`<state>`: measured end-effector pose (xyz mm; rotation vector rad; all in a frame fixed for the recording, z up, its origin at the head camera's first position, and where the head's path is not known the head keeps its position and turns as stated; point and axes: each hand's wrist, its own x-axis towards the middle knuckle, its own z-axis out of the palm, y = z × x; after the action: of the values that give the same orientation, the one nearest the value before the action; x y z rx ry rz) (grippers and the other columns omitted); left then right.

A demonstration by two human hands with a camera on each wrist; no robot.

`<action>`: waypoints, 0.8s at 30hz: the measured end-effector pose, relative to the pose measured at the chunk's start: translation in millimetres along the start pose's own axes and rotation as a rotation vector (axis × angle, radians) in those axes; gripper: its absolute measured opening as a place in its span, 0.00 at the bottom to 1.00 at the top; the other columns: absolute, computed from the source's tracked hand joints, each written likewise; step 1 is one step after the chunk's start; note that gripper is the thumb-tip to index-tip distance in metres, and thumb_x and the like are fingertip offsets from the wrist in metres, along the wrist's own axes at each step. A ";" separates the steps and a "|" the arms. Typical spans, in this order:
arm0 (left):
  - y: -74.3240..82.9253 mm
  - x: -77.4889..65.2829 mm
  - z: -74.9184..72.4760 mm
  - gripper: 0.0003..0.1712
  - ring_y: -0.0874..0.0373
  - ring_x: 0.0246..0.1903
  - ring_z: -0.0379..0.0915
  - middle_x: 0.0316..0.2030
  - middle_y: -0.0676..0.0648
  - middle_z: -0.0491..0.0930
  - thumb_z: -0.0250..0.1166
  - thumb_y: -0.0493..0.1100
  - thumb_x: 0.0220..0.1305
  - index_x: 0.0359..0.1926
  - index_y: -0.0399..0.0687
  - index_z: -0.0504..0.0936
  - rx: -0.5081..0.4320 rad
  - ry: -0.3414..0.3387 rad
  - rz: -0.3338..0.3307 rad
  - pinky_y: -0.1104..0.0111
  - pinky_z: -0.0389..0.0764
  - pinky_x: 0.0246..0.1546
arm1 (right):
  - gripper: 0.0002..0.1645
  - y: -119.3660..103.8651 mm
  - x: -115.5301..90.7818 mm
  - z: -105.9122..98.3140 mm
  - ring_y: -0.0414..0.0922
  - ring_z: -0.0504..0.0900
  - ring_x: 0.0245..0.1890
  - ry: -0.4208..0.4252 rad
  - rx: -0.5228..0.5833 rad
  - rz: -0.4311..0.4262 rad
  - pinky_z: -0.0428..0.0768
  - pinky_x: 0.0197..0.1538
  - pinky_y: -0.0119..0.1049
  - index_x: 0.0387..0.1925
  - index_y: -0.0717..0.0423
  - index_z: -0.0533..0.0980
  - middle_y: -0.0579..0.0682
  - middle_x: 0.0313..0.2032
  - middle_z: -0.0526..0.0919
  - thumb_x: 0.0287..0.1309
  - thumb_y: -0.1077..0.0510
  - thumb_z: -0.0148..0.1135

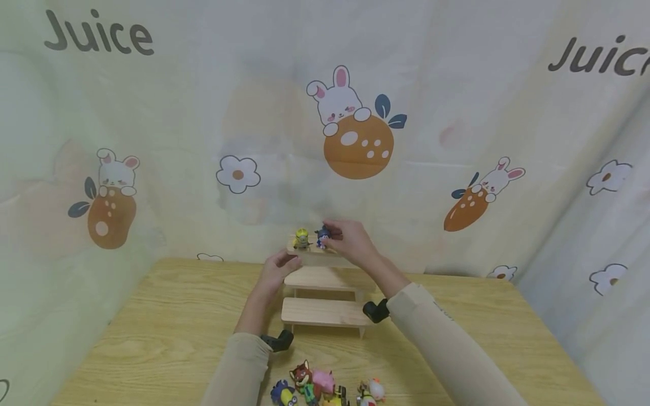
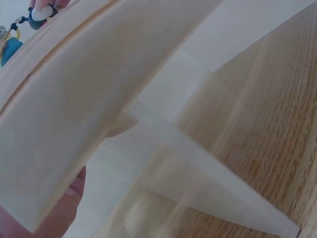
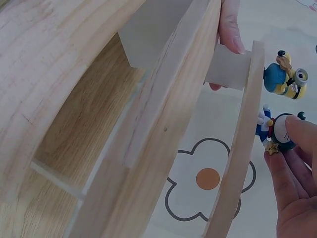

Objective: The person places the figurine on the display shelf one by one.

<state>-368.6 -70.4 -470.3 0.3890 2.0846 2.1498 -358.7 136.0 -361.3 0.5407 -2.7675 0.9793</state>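
Your right fingers [image 3: 283, 176] nearly closed, pinching one round-headed blue-and-white figurine [image 3: 281, 130] between tips | one rounded yellow figurine [image 3: 277, 78] just beside them | your left fingers [image 3: 229, 29] curled, gripping one three-board grained-wood stand [image 1: 325, 313]

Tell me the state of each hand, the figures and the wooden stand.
Wooden stand: upright on the table
Yellow figure: standing on the top step
Blue figure: upright, held at the top step
Right hand: pinching the blue figure
Left hand: gripping the stand's left end
Front figures: grouped on the table
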 end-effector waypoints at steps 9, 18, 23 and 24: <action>-3.5 1.6 -0.8 0.27 0.48 0.56 0.70 0.59 0.33 0.72 0.62 0.42 0.65 0.63 0.38 0.70 -0.012 -0.001 -0.005 0.56 0.69 0.63 | 0.32 1.2 -2.0 -1.1 0.50 0.83 0.50 0.005 0.000 0.009 0.82 0.51 0.39 0.61 0.59 0.71 0.57 0.55 0.79 0.56 0.55 0.66; -21.2 13.2 -2.4 0.28 0.48 0.56 0.71 0.58 0.36 0.74 0.64 0.46 0.63 0.62 0.43 0.72 -0.009 0.023 0.018 0.55 0.69 0.63 | 0.30 6.4 -5.8 -5.4 0.51 0.81 0.52 0.040 0.053 0.000 0.80 0.54 0.41 0.61 0.59 0.71 0.58 0.55 0.79 0.57 0.56 0.66; -19.6 11.9 -2.4 0.29 0.47 0.57 0.71 0.58 0.36 0.74 0.65 0.49 0.62 0.62 0.44 0.72 0.003 0.022 0.019 0.54 0.69 0.63 | 0.30 13.1 -16.0 -10.5 0.51 0.80 0.53 0.082 0.134 0.009 0.79 0.56 0.39 0.61 0.61 0.71 0.60 0.54 0.80 0.58 0.57 0.65; -19.1 11.6 -2.4 0.29 0.47 0.57 0.70 0.58 0.37 0.74 0.64 0.48 0.62 0.62 0.45 0.72 0.005 0.022 0.019 0.53 0.68 0.63 | 0.30 14.1 -19.0 -11.4 0.51 0.80 0.54 0.083 0.150 0.012 0.79 0.56 0.39 0.61 0.61 0.71 0.60 0.54 0.80 0.58 0.57 0.65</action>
<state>-382.1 -68.8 -488.2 0.3886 2.1066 2.1697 -346.3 158.8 -365.6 0.4921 -2.6421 1.1910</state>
